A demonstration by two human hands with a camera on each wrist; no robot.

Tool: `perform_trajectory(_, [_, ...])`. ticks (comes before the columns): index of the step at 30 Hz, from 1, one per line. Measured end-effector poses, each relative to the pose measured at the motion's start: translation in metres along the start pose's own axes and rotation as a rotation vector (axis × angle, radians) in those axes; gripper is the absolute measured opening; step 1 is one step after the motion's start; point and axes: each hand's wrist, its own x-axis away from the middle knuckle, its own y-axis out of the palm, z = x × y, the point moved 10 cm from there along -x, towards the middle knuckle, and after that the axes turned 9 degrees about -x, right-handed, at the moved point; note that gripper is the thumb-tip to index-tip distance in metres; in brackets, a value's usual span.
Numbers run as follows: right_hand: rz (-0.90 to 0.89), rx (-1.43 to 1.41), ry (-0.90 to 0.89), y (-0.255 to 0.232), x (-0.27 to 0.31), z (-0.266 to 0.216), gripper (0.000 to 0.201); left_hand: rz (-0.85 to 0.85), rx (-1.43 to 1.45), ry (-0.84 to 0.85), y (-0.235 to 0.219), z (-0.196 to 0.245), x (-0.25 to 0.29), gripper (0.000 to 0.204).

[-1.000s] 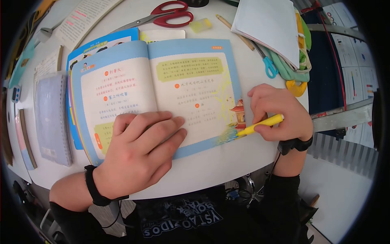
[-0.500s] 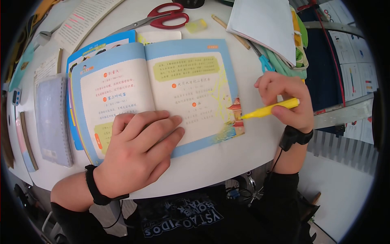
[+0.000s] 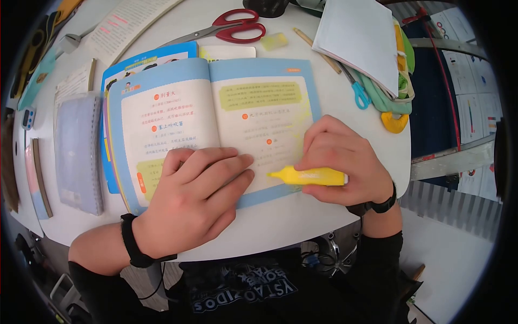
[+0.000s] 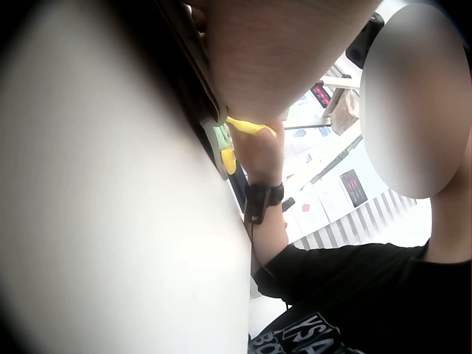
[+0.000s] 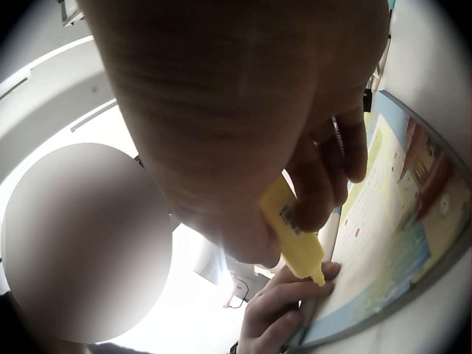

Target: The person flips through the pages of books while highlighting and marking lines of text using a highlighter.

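Observation:
An open book (image 3: 261,67) with blue-bordered pages of printed Chinese text lies on the desk. My left hand (image 3: 197,202) rests across its lower middle, fingers extended over the gutter onto the right page. In my right hand (image 3: 348,162) a yellow highlighter (image 3: 315,176) is pinched between thumb and fingers, its uncapped narrow tip pointing left over the lower part of the right page. The right wrist view also shows the highlighter (image 5: 299,240), tip toward the left hand's fingers (image 5: 284,299). My right hand hides the page's lower right corner in the head view.
Behind the book lie red-handled scissors (image 3: 237,26), a small yellow block (image 3: 274,41) and a wooden stick (image 3: 318,51). A white pad (image 3: 359,46) rests on a green and yellow pouch, with blue-handled scissors (image 3: 360,96) beside it. A spiral notebook (image 3: 78,154) lies left.
The right hand lifted the highlighter from the page's lower right corner, drew back right, then came left over the right page. The left hand stays on the book; the view has shifted slightly.

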Motion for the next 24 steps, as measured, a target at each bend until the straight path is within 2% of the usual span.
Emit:
perform_trajectory(4, [-0.089, 0.023, -0.02, 0.008, 0.004, 0.001, 0.033, -0.004, 0.008, 0.001, 0.001, 0.0, 0.0, 0.046])
perform_trajectory(6, [-0.069, -0.054, -0.056, 0.007, 0.002, -0.007, 0.032, -0.015, 0.002, -0.002, 0.001, 0.002, 0.0, 0.046])
perform_trajectory(10, [-0.054, -0.003, -0.043, 0.012, 0.003, -0.003, 0.031, -0.003, 0.003, -0.005, 0.001, 0.0, 0.0, 0.044])
perform_trajectory(16, [0.046, 0.112, 0.058, -0.012, 0.003, 0.006, 0.028, -0.019, -0.012, -0.001, 0.002, 0.0, 0.0, 0.043])
perform_trajectory(19, [-0.062, 0.075, -0.021, -0.002, 0.005, 0.0, 0.028, -0.017, -0.007, 0.0, 0.001, 0.0, -0.001, 0.043])
perform_trajectory(21, [-0.215, -0.165, -0.091, 0.014, 0.008, -0.008, 0.028, -0.015, -0.006, -0.003, 0.001, 0.0, -0.001, 0.043])
perform_trajectory(24, [-0.161, -0.235, -0.059, 0.006, 0.006, -0.01, 0.028, -0.015, -0.003, -0.003, 0.002, 0.0, 0.0, 0.044])
